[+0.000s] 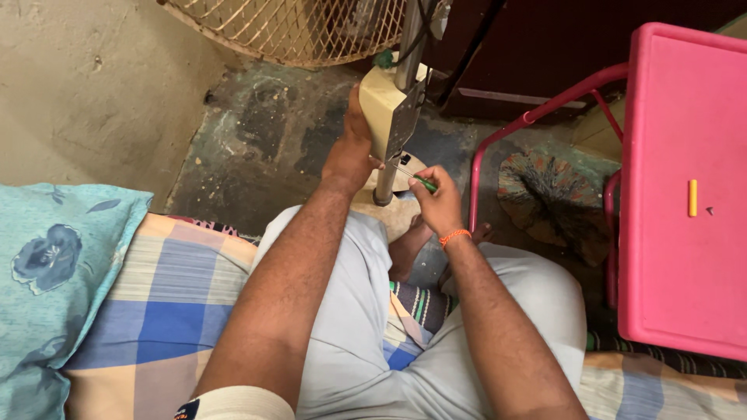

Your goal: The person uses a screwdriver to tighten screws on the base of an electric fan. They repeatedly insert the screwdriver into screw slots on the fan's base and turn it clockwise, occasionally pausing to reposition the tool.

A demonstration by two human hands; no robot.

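At twelve o'clock above our knees, our left hand [352,152] clasps the cream fan housing [383,101]; rigid, likely top-heavy, best gripped there. Our right hand [437,201] pinches a slim green screwdriver [422,183] against its metal plate [405,123].

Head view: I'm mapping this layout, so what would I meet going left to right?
Teal floral pillow → left hand on the cream fan housing → right hand with a green-handled screwdriver → round patterned mat → pink plastic table → small yellow stick.
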